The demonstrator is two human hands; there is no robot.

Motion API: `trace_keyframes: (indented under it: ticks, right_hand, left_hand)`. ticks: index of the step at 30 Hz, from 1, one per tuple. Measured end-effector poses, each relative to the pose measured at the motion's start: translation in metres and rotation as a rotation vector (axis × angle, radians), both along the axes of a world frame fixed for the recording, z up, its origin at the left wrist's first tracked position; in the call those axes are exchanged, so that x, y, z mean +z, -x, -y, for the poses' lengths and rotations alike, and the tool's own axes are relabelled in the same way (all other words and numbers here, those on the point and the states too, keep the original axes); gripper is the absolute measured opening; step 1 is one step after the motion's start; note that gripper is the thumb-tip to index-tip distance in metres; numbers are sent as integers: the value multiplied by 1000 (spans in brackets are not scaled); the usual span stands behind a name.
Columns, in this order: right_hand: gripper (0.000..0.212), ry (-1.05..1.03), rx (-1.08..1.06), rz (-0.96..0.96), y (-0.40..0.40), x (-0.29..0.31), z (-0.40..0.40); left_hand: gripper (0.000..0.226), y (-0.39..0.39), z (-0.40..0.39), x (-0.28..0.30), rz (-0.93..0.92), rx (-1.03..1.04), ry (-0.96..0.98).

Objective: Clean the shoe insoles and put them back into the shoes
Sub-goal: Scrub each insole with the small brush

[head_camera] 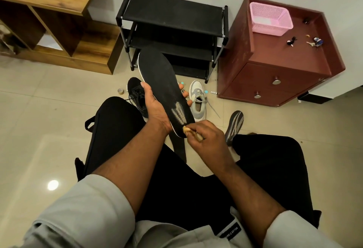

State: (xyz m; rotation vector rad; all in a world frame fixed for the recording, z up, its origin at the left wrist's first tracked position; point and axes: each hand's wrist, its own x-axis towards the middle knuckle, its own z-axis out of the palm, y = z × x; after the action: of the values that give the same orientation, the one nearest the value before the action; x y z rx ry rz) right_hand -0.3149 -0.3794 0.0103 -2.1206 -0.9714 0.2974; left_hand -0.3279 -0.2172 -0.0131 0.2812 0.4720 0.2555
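1. Against the wall stand a wooden shelf (53, 21), a black rack (172, 29) and a red cabinet (279, 64) bearing a pink basket (270, 18).
2. On the floor (39, 114) lie a black shoe (137, 96), a grey shoe (198, 100) and a grey insole (234, 126).
3. Left hand (155, 108) grips the black insole (163, 86) over the knees.
4. Right hand (208, 135) pinches a tan cloth (188, 130) against its heel end.
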Motion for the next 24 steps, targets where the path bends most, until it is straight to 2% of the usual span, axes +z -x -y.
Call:
trace_keyframes:
  ticks: [5, 11, 13, 19, 24]
  right_hand:
    - [14, 19, -165, 12, -11, -1, 5]
    - [16, -22, 16, 8, 19, 8, -9]
    - [15, -27, 17, 7, 18, 8, -11]
    - [11, 7, -235, -34, -12, 3, 1]
    - [16, 2, -51, -14, 15, 14, -17]
  left_hand:
    - [110, 0, 1, 1, -34, -13, -1]
    - [107, 0, 0, 2, -15, -13, -1]
    - [107, -1, -1, 1, -35, 13, -11]
    - [110, -1, 3, 6, -50, 13, 9]
    - [110, -2, 2, 6, -48, -11, -19]
